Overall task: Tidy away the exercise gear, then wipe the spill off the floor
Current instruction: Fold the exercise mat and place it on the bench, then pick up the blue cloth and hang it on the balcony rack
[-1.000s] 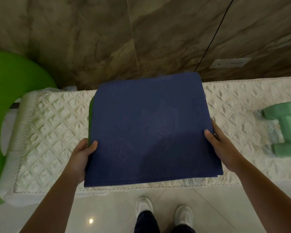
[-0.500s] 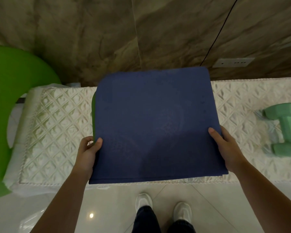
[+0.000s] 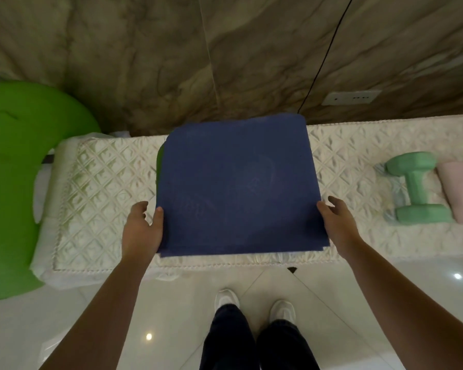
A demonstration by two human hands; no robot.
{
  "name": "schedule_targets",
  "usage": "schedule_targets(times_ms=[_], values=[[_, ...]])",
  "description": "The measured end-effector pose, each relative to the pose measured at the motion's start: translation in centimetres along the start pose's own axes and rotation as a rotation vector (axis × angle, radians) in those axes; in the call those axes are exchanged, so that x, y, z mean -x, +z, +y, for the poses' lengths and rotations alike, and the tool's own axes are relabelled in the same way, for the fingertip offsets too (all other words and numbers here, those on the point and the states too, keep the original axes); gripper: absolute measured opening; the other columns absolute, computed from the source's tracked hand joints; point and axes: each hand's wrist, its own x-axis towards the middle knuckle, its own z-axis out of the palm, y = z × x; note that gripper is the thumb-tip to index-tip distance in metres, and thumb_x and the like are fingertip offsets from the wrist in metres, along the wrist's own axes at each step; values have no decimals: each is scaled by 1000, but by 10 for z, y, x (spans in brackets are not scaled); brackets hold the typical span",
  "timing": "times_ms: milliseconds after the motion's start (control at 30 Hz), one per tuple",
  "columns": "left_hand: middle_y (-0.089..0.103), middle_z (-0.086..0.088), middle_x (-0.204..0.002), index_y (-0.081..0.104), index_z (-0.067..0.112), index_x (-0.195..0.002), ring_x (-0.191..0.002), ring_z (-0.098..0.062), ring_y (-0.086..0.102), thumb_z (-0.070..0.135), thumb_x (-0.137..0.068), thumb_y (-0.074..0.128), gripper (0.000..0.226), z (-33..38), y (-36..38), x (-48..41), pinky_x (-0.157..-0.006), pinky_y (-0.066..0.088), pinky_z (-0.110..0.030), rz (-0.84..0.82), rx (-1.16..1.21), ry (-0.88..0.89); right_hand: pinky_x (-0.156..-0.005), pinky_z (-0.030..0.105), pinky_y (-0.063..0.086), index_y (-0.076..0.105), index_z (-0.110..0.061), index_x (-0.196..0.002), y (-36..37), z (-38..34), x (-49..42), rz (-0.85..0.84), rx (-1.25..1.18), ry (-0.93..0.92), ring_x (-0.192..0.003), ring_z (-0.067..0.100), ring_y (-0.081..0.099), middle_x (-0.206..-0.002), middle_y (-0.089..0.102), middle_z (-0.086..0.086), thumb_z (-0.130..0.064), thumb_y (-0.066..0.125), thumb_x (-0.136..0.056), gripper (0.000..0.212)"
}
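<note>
Lowered flat onto the quilted table [image 3: 104, 182] for stowing, the folded blue exercise mat [image 3: 238, 182] lies released, left hand [image 3: 142, 231] and right hand [image 3: 337, 225] spread loose beside it.

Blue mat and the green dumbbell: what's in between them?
In the head view, mostly bare white quilted cover. The right hand sits at the right edge of the blue mat; nothing else lies before the green dumbbell.

A black cable [image 3: 324, 57] runs down the marble wall [image 3: 145, 49] beside a socket [image 3: 350, 97].
</note>
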Motion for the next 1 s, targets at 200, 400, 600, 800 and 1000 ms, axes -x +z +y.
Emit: schedule_targets(times_ms=[200, 400, 600, 800, 1000], values=[[57, -15, -121, 53, 2, -119, -111, -30, 53, 8, -91, 47, 29, 29, -59, 75, -87, 38, -30, 36, 35, 85, -85, 34, 39, 51, -11, -124, -52, -12, 86, 21, -92, 57, -99, 26, 58, -121, 60, 14, -15, 47, -90, 34], [65, -13, -102, 59, 12, -86, -89, -28, 64, 7, -89, 49, 12, 33, -92, 158, -75, 45, -32, -319, 212, -112, -74, 30, 43, 54, -6, -113, -108, 3, 199, 32, -245, 142, -93, 29, 61, -106, 63, 11, -13, 41, -95, 23], [66, -10, -97, 55, 17, -82, -77, -15, 63, 9, -92, 41, 19, 53, -87, 207, -65, 42, -25, -606, 109, -121, -80, 36, 42, 53, -1, -118, -160, 59, 290, 243, -331, 304, -92, 30, 59, -108, 63, 19, -10, 42, -94, 28], [65, -9, -100, 55, 8, -98, -82, -17, 61, 16, -95, 41, 17, 103, -49, 234, -61, 39, -23, -919, -253, 105, -80, 36, 38, 48, 1, -124, -195, 141, 368, 434, -502, 582, -95, 29, 55, -120, 60, 23, -12, 37, -96, 33], [62, -4, -83, 53, 14, -79, -73, -14, 58, 16, -94, 41, 19, 181, 15, 294, -58, 37, -26, -1015, -340, 229, -80, 35, 37, 49, -4, -112, -213, 202, 420, 588, -735, 711, -93, 29, 53, -106, 57, 18, -12, 36, -97, 22]])
